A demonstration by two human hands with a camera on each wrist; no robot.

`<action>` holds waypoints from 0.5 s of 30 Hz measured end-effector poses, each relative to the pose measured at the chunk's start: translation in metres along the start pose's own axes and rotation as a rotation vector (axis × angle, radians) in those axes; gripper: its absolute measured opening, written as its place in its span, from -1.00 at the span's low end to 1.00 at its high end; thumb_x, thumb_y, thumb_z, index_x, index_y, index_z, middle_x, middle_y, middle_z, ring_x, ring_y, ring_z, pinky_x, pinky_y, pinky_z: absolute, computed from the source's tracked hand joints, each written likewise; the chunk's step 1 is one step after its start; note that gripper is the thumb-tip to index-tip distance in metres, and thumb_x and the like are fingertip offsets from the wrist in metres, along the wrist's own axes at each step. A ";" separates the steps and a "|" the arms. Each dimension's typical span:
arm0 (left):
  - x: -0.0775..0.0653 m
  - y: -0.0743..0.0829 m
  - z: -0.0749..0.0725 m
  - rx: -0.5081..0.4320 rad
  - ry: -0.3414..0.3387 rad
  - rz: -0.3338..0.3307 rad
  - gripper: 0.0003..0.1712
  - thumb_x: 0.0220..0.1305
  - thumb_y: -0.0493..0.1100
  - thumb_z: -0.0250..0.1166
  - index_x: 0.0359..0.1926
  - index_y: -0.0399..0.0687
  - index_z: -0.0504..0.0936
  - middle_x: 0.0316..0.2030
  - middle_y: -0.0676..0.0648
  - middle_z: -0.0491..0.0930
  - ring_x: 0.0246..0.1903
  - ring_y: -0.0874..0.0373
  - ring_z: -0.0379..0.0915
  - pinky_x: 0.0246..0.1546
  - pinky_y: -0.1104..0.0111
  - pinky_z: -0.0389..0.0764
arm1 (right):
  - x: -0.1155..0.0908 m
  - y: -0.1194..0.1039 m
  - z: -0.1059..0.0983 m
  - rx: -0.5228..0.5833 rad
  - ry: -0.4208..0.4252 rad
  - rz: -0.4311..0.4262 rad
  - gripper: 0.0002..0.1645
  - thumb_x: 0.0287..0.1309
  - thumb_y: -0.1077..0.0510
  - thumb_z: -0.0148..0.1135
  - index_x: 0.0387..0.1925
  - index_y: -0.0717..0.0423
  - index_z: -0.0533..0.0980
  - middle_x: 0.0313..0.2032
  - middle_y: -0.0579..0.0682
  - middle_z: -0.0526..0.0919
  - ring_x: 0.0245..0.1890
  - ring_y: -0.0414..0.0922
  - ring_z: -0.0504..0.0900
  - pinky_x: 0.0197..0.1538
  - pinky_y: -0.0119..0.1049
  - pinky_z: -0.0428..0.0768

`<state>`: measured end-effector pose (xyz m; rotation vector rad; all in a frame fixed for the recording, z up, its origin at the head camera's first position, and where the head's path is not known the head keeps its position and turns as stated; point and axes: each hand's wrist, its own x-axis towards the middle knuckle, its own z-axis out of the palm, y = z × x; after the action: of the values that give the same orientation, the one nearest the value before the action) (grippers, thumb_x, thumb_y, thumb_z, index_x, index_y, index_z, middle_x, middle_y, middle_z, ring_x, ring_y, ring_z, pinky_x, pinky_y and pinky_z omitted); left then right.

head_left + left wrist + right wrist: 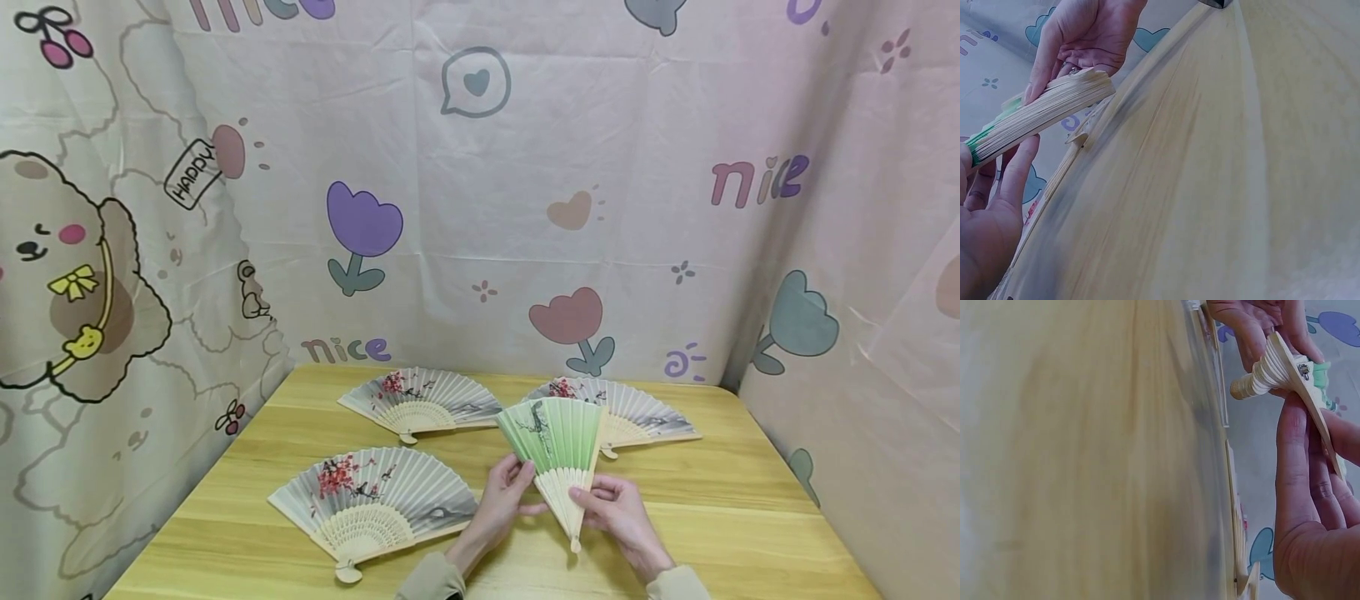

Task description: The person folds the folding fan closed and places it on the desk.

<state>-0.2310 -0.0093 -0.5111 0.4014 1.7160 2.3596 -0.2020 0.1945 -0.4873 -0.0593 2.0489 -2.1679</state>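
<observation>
A green folding fan (566,442), partly spread, is held above the table with its pivot end toward the front edge. My left hand (502,504) pinches its left outer rib, thumb on top. From the other side my right hand (621,517) grips the right edge, its thumb across the pale ribs. Dark printed branches show on the green leaf in the head view. In the left wrist view the ribs (1047,112) look stacked closely between both hands. The right wrist view shows the outer rib (1310,394) and the metal rivet area of the fan.
Three spread white-grey fans with red blossoms lie on the wooden table (712,542): one front left (427,487), one back left (457,396), one back right (652,408). The green fan partly covers the back right one. Patterned cloth (480,167) hangs around the table.
</observation>
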 end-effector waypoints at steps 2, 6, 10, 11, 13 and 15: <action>0.000 0.000 0.000 0.000 0.000 -0.001 -0.47 0.54 -0.10 0.08 0.39 -0.28 0.34 0.21 -0.37 0.49 0.02 0.07 0.62 -0.10 0.15 0.84 | 0.000 0.000 0.000 0.005 -0.003 0.004 -0.61 0.21 0.31 0.32 0.01 0.50 0.55 -0.32 -0.07 0.82 -0.36 -0.20 0.78 -0.16 -0.25 0.87; 0.000 0.000 0.000 -0.004 -0.006 -0.007 -0.46 0.53 -0.10 0.11 0.39 -0.26 0.35 0.21 -0.35 0.50 0.04 0.08 0.61 -0.10 0.14 0.84 | 0.000 0.000 0.000 0.014 -0.028 -0.004 -0.59 0.24 0.31 0.31 0.03 0.55 0.52 -0.29 -0.05 0.82 -0.34 -0.21 0.78 -0.15 -0.24 0.87; 0.000 0.000 0.000 -0.007 -0.010 -0.008 -0.46 0.53 -0.10 0.11 0.40 -0.25 0.35 0.22 -0.35 0.48 0.05 0.07 0.60 -0.10 0.12 0.84 | 0.000 0.000 -0.001 0.012 -0.030 -0.006 -0.59 0.23 0.31 0.31 0.02 0.54 0.52 -0.31 -0.08 0.82 -0.34 -0.22 0.78 -0.16 -0.25 0.87; 0.000 0.000 0.000 -0.008 -0.010 -0.007 -0.46 0.53 -0.10 0.10 0.40 -0.26 0.35 0.22 -0.35 0.48 0.05 0.07 0.60 -0.10 0.12 0.84 | 0.000 0.000 0.000 0.012 -0.028 -0.003 -0.61 0.23 0.31 0.31 0.01 0.53 0.53 -0.32 -0.09 0.82 -0.35 -0.21 0.78 -0.16 -0.25 0.87; 0.000 0.000 0.000 -0.010 -0.007 -0.008 -0.47 0.53 -0.11 0.10 0.39 -0.27 0.35 0.22 -0.36 0.49 0.05 0.07 0.60 -0.10 0.11 0.84 | 0.000 0.000 0.000 0.001 -0.015 0.004 -0.64 0.23 0.31 0.31 -0.01 0.50 0.55 -0.35 -0.11 0.81 -0.37 -0.21 0.77 -0.19 -0.26 0.87; 0.000 0.000 0.000 -0.011 -0.006 -0.009 -0.47 0.52 -0.12 0.11 0.38 -0.29 0.36 0.21 -0.36 0.50 0.03 0.08 0.60 -0.11 0.10 0.84 | 0.000 0.000 0.001 -0.013 -0.006 0.006 -0.64 0.23 0.30 0.30 -0.02 0.52 0.55 -0.36 -0.10 0.80 -0.40 -0.22 0.76 -0.21 -0.26 0.87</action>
<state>-0.2310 -0.0098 -0.5110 0.3979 1.6982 2.3582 -0.2014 0.1939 -0.4875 -0.0612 2.0578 -2.1488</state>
